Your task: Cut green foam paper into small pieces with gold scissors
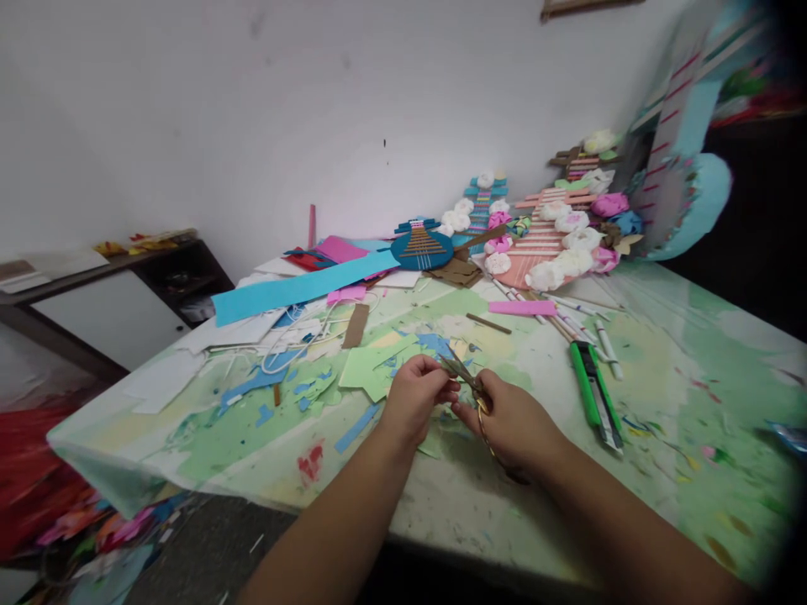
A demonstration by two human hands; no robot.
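Near the front edge of the table, my right hand (514,418) is closed around the handles of a pair of scissors (468,375), whose blades point up and to the left. Just left of it, my left hand (417,393) is closed in a pinch beside the blade tips. Whatever its fingers hold is too small to make out. Light green paper (369,374) lies behind my left hand, with blue paper scraps (435,343) beyond the blades.
A green cutter (593,391) and markers (607,349) lie to the right. Farther back are a blue paper strip (303,288), a dark blue paper instrument (421,245) and a pink one with paper flowers (535,252). White cord (272,357) and scraps spread at left.
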